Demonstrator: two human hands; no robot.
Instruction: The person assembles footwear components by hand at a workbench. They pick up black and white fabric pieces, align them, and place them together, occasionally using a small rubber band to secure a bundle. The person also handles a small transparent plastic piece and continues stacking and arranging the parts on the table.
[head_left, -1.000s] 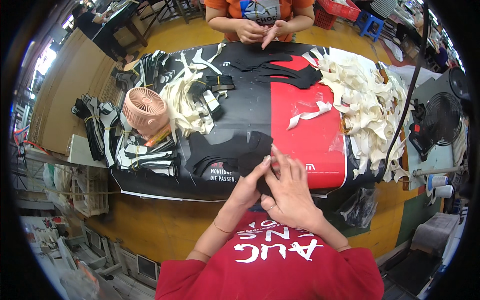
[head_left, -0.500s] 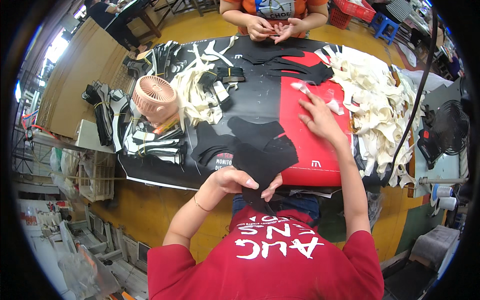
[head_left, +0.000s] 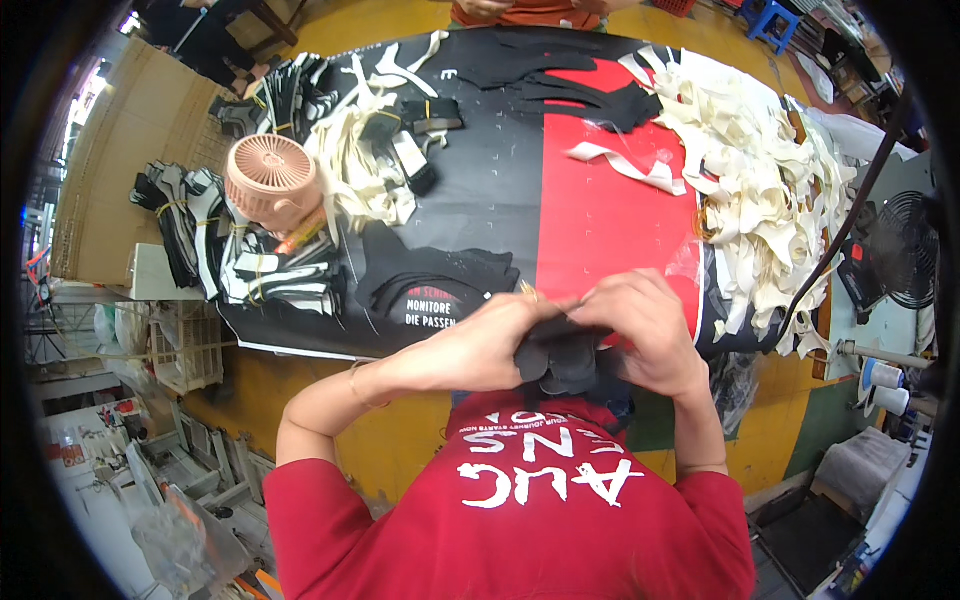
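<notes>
Close to my body, at the table's near edge, both hands meet around a stack of black cut fabric pieces. My left hand is closed on the stack's left side, with rounded ends of the pieces hanging below. Opposite it, my right hand is closed, its fingers pinching at the upper edge of the same stack. A small yellowish bit shows by the left fingers; what it is I cannot make out. More black fabric pieces lie fanned out just beyond my left hand. A white strip lies on the table's red part.
Cream fabric pieces are heaped along the right. A pink fan stands at the left among banded black-and-white bundles. Far black pieces lie near another person across the table. A dark cable hangs at the right.
My right hand has come back from the red area to the black stack. The stack is now drawn nearer my body and tilted, and the white strip lies stretched out. The view has shifted.
</notes>
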